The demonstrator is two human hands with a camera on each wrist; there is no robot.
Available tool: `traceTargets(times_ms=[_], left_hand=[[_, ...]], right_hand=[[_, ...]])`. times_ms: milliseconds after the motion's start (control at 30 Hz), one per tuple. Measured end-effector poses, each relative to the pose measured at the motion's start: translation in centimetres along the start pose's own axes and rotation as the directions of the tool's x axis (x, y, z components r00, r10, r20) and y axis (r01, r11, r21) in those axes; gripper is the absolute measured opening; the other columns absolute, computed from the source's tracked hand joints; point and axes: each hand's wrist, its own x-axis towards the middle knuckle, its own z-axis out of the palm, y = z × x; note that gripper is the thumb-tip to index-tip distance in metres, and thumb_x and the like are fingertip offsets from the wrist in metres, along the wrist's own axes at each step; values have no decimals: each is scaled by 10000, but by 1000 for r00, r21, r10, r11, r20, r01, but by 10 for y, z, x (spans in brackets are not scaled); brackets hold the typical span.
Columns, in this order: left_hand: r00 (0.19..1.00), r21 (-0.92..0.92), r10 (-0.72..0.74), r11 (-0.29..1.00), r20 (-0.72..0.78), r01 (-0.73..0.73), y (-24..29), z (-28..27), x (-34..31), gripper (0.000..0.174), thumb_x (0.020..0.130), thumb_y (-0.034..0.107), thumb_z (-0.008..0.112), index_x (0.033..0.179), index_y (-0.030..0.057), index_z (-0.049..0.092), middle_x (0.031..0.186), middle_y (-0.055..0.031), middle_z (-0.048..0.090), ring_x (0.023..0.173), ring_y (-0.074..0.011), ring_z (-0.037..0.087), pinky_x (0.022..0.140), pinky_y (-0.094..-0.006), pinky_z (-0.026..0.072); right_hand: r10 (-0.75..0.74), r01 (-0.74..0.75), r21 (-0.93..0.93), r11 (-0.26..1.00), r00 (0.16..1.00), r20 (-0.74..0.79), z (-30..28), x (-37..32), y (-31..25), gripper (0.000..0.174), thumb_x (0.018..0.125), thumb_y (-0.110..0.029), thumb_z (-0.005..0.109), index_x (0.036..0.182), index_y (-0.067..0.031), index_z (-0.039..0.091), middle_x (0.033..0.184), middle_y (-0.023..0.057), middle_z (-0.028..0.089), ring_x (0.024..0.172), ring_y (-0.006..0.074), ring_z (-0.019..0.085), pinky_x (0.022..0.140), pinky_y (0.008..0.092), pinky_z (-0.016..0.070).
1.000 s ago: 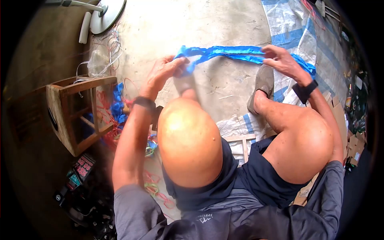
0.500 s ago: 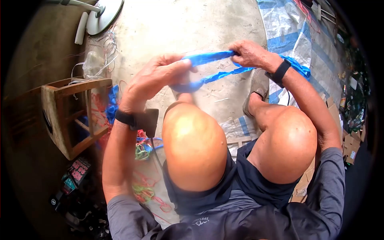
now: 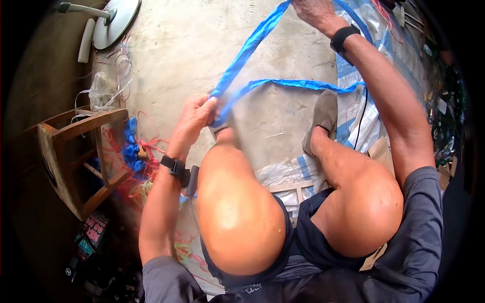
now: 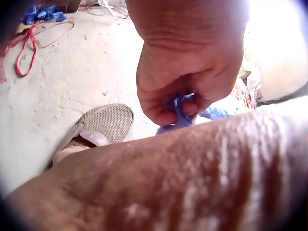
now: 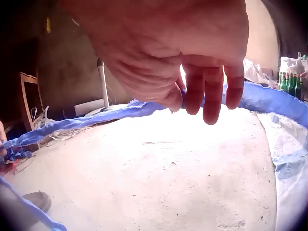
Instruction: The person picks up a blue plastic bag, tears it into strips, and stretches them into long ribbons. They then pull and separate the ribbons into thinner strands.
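A long, crinkled blue plastic strip (image 3: 255,44) runs taut between the two hands in the head view. My left hand (image 3: 193,121) pinches it over the left shoe; in the left wrist view the thumb and fingers (image 4: 163,118) close on a bunched bit of blue. Farther forward, at the top edge, my right hand (image 3: 318,14) grips the strip's other stretch. Its thumb and forefinger pinch the strip (image 5: 115,114) in the right wrist view, with the other fingers hanging down. A second length loops from the left hand past the right shoe (image 3: 322,113).
A wooden stool frame (image 3: 91,121) lies at the left, beside tangled red twine and blue scraps (image 3: 132,146). Behind it are a clear plastic bag (image 3: 103,91) and a round stand base (image 3: 116,22). A blue-striped white tarp (image 3: 351,116) covers the floor at right.
My right hand has moved forward, away from the body, drawing the strip out long. The left hand came up, then returned lower with the strip between its fingers. The loop has opened wider.
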Motion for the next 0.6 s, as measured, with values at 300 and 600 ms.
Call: traceTargets(times_ms=[300, 600], left_hand=[[976, -163, -199, 969, -86, 184, -36, -5, 14, 240, 989, 244, 553, 1033, 35, 662, 735, 19, 591, 571, -48, 433, 510, -202, 343], [959, -161, -267, 955, -92, 250, -59, -16, 26, 232, 987, 240, 563, 1010, 36, 670, 740, 20, 602, 560, -45, 439, 493, -189, 335]], right_hand=[[250, -335, 227, 915, 909, 334, 79, -125, 49, 389, 825, -115, 560, 1213, -89, 563, 1121, 246, 609, 1058, 429, 585, 904, 492, 477], [729, -733, -131, 667, 606, 318, 66, -198, 166, 608, 853, -208, 559, 1420, -97, 369, 1198, 270, 615, 1136, 452, 573, 956, 485, 464]])
